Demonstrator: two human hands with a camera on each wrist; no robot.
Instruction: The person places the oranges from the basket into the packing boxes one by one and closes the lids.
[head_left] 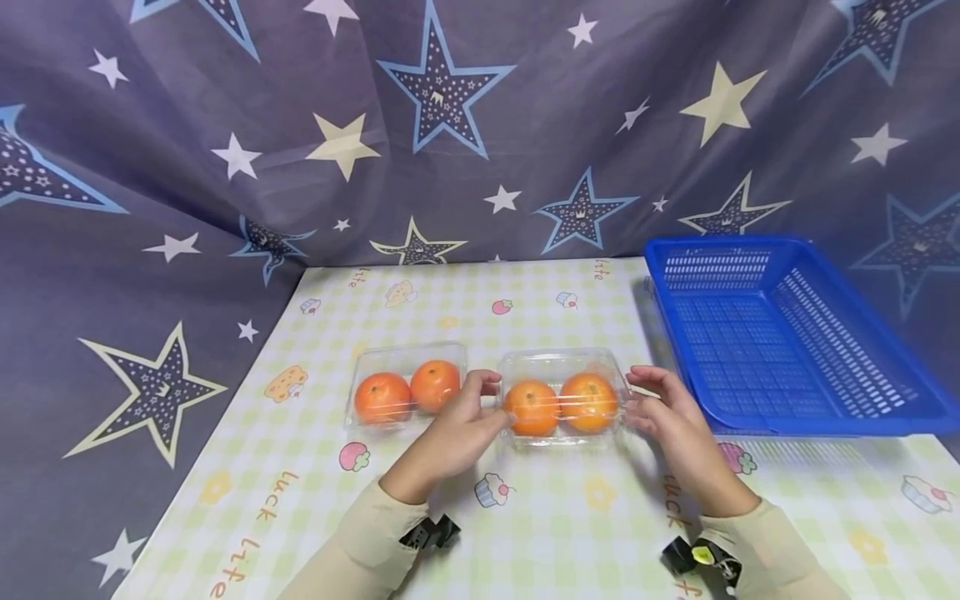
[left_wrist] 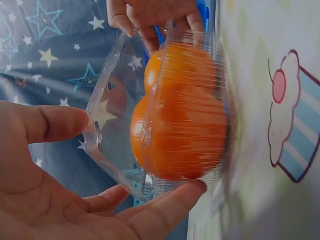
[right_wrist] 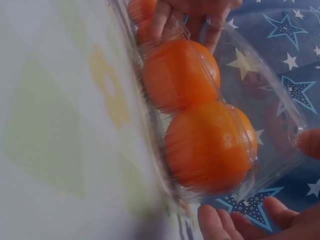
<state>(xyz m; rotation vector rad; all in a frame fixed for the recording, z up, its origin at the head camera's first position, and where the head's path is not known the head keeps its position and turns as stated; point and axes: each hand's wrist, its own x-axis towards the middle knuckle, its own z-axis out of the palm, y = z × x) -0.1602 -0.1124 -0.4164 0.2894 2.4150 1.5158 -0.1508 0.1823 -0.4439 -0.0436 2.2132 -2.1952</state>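
Observation:
A clear plastic clamshell box [head_left: 562,360] with two oranges [head_left: 588,402] inside sits on the table between the hands. Its lid stands partly raised in both wrist views. At the box's left end, my left hand [head_left: 463,425] pinches it, thumb on the lid's rim and a fingertip at the base's corner [left_wrist: 165,187]. My right hand [head_left: 678,433] is at the other end, its thumb [right_wrist: 310,142] touching the lid's rim while the relaxed fingers [right_wrist: 215,220] are just off the base.
Left of the hands lies another clear box [head_left: 405,357] holding two more oranges [head_left: 383,397]. A blue plastic basket [head_left: 757,333] stands at the right. The table [head_left: 450,542] has a checked cloth with printed cupcakes; a starry curtain [head_left: 525,125] hangs behind it.

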